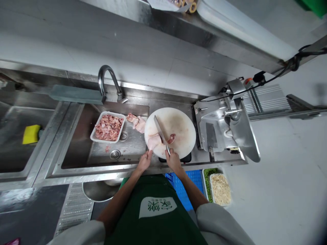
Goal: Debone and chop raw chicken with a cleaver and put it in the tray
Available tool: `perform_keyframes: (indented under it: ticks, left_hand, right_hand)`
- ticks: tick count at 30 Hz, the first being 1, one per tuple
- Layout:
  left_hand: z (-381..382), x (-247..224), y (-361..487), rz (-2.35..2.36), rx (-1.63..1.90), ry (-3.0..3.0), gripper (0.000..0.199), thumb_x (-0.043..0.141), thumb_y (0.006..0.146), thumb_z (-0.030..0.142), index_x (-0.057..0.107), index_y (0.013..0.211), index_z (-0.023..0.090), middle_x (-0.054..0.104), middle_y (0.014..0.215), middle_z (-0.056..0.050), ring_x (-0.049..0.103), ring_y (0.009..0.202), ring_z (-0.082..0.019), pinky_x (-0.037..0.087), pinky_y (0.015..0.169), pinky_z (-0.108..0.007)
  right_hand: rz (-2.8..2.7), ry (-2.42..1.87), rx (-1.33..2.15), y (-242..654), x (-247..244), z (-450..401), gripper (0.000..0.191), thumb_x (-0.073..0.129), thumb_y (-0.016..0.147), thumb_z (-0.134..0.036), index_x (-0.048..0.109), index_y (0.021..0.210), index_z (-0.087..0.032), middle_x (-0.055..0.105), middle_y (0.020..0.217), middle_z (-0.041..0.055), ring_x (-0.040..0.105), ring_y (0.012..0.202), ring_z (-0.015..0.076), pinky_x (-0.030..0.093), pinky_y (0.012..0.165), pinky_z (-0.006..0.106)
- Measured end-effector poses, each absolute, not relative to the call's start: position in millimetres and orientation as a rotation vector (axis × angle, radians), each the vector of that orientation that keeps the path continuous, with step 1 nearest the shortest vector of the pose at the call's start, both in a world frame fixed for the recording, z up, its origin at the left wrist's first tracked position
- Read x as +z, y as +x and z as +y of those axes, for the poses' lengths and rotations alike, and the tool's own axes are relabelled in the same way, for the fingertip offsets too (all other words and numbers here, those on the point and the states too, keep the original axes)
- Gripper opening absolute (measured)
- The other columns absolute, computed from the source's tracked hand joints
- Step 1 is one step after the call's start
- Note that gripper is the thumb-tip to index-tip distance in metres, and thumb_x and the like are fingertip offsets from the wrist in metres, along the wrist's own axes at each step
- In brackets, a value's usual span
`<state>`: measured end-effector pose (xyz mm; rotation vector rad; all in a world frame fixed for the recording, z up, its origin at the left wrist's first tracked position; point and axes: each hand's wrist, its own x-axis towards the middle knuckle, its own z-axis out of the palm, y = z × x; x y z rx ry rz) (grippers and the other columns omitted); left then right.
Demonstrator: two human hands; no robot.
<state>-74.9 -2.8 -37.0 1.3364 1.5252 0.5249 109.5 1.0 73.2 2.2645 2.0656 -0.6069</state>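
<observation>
On the round white cutting board (182,124) lies a pale, skin-on piece of chicken (154,140). My left hand (144,161) grips its near end at the board's front edge. In my right hand (174,160) is the handle of a knife (159,130), its long blade pointing away and to the left, along the chicken's right side. Just right of the blade sits a small dark red piece of meat (171,138). More raw chicken (137,123) rests in the sink, left of the board.
A white basket of chopped meat (108,112) stands in the sink (135,149) under a curved faucet (109,69). Right of the board are a slicing machine (231,112) and a cleaver (211,137). A shelf (217,44) overhangs the counter. Below stands a container of pale shreds (221,189).
</observation>
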Motion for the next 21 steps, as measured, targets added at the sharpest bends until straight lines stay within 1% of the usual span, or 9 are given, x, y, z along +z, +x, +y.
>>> perform_keyframes:
  ticks: [2,4,6,9,11,15,18,21]
  left_hand:
    - [-3.3,-37.2,-75.1,1.522,0.528,1.345,0.057,0.021,0.101,0.058,0.06,0.094,0.018,0.069,0.082,-0.006,0.066,0.085,-0.021,0.049,0.083,-0.031]
    - [-3.7,-37.2,-75.0,1.531,0.516,1.345,0.056,0.021,0.101,0.056,0.061,0.097,0.018,0.07,0.087,-0.007,0.067,0.089,-0.021,0.049,0.085,-0.032]
    - [-3.6,-36.0,-74.5,1.549,0.49,1.343,0.054,0.021,0.102,0.054,0.061,0.099,0.018,0.072,0.091,-0.009,0.067,0.092,-0.021,0.049,0.087,-0.032]
    - [-2.8,-31.7,-73.3,1.577,0.457,1.364,0.052,0.021,0.104,0.051,0.061,0.1,0.017,0.073,0.092,-0.011,0.068,0.092,-0.022,0.049,0.087,-0.032]
    - [-2.3,-28.7,-72.4,1.591,0.438,1.392,0.051,0.021,0.105,0.049,0.061,0.099,0.017,0.072,0.089,-0.011,0.068,0.09,-0.023,0.049,0.085,-0.032]
    - [-2.3,-27.8,-70.8,1.603,0.387,1.441,0.048,0.021,0.105,0.046,0.06,0.1,0.017,0.072,0.089,-0.013,0.07,0.091,-0.025,0.049,0.083,-0.033]
    - [-2.1,-31.0,-70.1,1.595,0.371,1.47,0.047,0.022,0.104,0.045,0.059,0.103,0.016,0.072,0.09,-0.014,0.07,0.091,-0.028,0.048,0.082,-0.035]
    - [-2.3,-34.8,-70.2,1.593,0.41,1.453,0.047,0.024,0.103,0.048,0.06,0.102,0.018,0.072,0.086,-0.012,0.07,0.087,-0.028,0.048,0.079,-0.036]
  right_hand:
    - [2.141,2.307,-0.603,115.0,88.6,3.5,0.031,0.038,0.106,-0.036,0.059,0.108,-0.013,0.075,0.086,0.0136,0.072,0.079,0.026,0.042,0.067,0.027]
    - [2.236,2.423,-0.583,117.9,102.5,5.0,0.035,0.035,0.105,-0.039,0.057,0.117,-0.013,0.074,0.088,0.0132,0.072,0.08,0.0262,0.044,0.068,0.028]
    - [2.263,2.531,-0.594,116.7,106.0,3.6,0.038,0.035,0.105,-0.04,0.055,0.123,-0.013,0.074,0.09,0.0126,0.072,0.082,0.0256,0.047,0.07,0.028]
    - [2.101,2.462,-0.693,112.3,87.3,-6.3,0.034,0.04,0.103,-0.036,0.061,0.114,-0.011,0.074,0.087,0.0136,0.071,0.081,0.0256,0.049,0.072,0.029]
    - [2.009,2.36,-0.751,113.1,68.8,-17.2,0.032,0.043,0.102,-0.032,0.063,0.111,-0.009,0.074,0.09,0.016,0.071,0.083,0.0264,0.05,0.074,0.03]
    - [1.98,2.319,-0.824,123.1,49.0,-32.0,0.036,0.042,0.103,-0.031,0.058,0.125,-0.007,0.074,0.1,0.0178,0.071,0.091,0.027,0.05,0.079,0.032]
    - [1.941,2.283,-0.824,124.0,49.1,-19.9,0.035,0.041,0.104,-0.033,0.059,0.123,-0.009,0.074,0.1,0.0164,0.071,0.091,0.0274,0.049,0.08,0.032]
    - [1.973,2.278,-0.814,120.3,56.1,9.9,0.035,0.04,0.104,-0.035,0.058,0.124,-0.011,0.074,0.103,0.0156,0.071,0.095,0.0275,0.049,0.081,0.031]
